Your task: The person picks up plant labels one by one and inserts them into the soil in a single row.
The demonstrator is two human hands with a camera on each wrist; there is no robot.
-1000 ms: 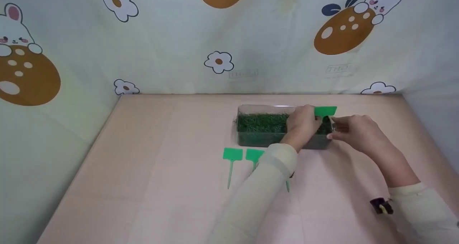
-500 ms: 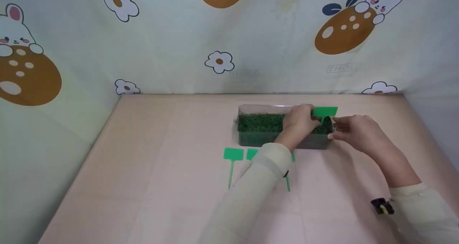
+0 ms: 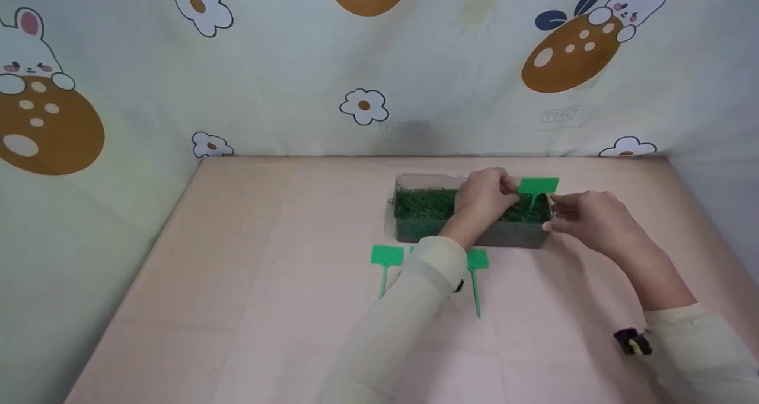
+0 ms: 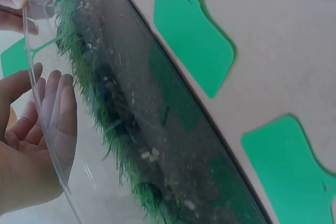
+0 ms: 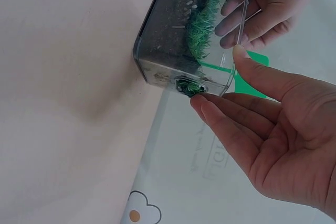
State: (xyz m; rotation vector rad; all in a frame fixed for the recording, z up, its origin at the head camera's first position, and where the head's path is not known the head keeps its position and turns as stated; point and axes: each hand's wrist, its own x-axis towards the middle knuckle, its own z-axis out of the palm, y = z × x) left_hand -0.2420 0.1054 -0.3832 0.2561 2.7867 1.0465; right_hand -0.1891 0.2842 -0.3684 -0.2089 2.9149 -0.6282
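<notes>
A clear plastic planter box (image 3: 409, 231) of green grass (image 3: 424, 203) over dark soil stands toward the back right. At its right end a green plant label (image 3: 538, 185) stands upright, its stem down in the grass. My left hand (image 3: 483, 199) is over the grass just left of this label, apart from it; its loosely bent fingers hold nothing in the left wrist view. My right hand (image 3: 599, 217) holds the box's right end, with the thumb (image 5: 257, 72) at the rim and fingertips at the end wall beside a small opening.
In front of the box lie more green plant labels, a left one (image 3: 387, 255) and a right one (image 3: 477, 259); another between them is mostly behind the left sleeve (image 3: 409, 309). A patterned curtain (image 3: 284, 95) hangs behind the table (image 3: 237, 261).
My left hand has let go of the plant label and drawn back leftward over the grass. The label stays standing. The right-hand label on the table now shows fully; my right hand stays put.
</notes>
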